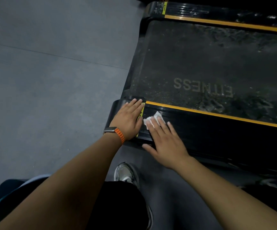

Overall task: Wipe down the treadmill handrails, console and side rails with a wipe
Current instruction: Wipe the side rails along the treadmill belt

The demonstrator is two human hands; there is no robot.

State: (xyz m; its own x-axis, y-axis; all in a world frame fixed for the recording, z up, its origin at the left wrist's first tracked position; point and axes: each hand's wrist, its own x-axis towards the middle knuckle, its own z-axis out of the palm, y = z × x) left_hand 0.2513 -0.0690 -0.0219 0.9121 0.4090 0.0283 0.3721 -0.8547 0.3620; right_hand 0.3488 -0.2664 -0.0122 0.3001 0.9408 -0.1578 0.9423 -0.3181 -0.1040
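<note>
Two bare forearms reached forward from the bottom of the view, above a dark-clad knee and a grey sneaker (126,172) planted on the grey floor (51,80). The person was low beside the rear end of a black treadmill. The left hand (127,119), with an orange-strapped smartwatch (116,132) on its wrist, lay flat with fingers straight and together on the rounded end cap (116,110) of the near side rail (217,130), partly covering a yellow warning label (141,113). Just beside it, the right hand (166,145) was spread, its straight fingers (161,125) pressing a crumpled white wipe (156,115) onto the ribbed top of that rail, with nothing pinched. An orange stripe (217,113) separated the rail from the dusty running belt (200,63), and the far side rail (217,14) ran along the top of the view. The handrails and console were out of sight. To do this step well, the wipe would probably work best drawn lengthwise along the ribs so it gets into the grooves, under even, flat pressure. The left hand looked well placed to steady the body. Refolding the bunched wipe to a clean face would likely help, as would keeping it off the gritty belt.
</note>
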